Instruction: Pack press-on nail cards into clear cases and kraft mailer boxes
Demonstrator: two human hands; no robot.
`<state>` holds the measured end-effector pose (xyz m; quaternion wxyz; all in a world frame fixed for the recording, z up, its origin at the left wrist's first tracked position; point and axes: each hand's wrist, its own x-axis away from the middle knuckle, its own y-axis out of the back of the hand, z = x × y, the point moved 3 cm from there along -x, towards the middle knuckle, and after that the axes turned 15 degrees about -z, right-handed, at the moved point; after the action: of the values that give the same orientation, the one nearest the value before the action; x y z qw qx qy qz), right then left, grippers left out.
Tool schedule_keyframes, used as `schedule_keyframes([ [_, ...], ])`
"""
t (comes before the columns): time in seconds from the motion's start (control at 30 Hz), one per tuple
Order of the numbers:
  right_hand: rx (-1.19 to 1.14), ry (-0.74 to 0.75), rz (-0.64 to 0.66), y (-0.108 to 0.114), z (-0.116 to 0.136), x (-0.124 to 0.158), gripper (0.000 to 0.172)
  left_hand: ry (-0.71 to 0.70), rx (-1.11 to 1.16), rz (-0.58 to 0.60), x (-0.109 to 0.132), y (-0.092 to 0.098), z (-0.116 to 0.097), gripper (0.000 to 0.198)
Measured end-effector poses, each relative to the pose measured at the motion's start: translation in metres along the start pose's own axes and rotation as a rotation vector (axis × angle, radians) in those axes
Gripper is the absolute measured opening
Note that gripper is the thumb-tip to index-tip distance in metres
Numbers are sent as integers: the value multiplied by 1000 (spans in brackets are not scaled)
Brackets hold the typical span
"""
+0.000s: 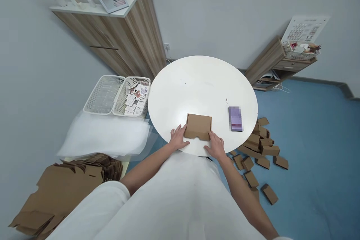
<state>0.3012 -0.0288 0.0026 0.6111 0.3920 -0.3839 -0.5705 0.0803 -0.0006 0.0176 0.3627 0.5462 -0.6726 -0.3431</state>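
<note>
A small brown cardboard box (pixel 198 125) lies flat near the front edge of the round white table (pixel 202 78), its lid down and a notch in the front edge. My left hand (pixel 177 137) touches the box's left side, fingers spread and thumb pointing inward. At the front right corner, my right hand (pixel 216 145) touches the box with its fingers apart and thumb toward the middle. Neither hand wraps around the box. To the right on the table is a purple pack (pixel 235 119), its surface blurred out.
Left of the table stand a basket of clear plastic pieces (pixel 102 93), a basket of printed cards (pixel 135 97), translucent sheets (pixel 107 135) and flattened cardboard (pixel 67 180). Several folded boxes (pixel 251 179) lie on the blue floor at right. Wooden cabinets (pixel 112 41) stand behind.
</note>
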Motion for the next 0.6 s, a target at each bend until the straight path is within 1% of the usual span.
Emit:
schedule_keyframes([
  [0.07, 11, -22, 8, -1, 4, 0, 76, 2, 40, 13, 1, -1, 2, 92],
  [0.13, 8, -42, -1, 0, 8, -1, 76, -10, 81, 2, 2, -1, 4, 91],
  [0.3, -43, -68, -44, 1, 24, 2, 68, -16, 154, -86, 4, 4, 20, 82],
  [0.47, -235, -61, -110, 9, 47, 1, 55, -30, 293, -229, 3, 19, 39, 69],
  [0.6, -344, -102, -111, 24, 59, -8, 50, -32, 410, -260, -6, 34, 45, 54],
])
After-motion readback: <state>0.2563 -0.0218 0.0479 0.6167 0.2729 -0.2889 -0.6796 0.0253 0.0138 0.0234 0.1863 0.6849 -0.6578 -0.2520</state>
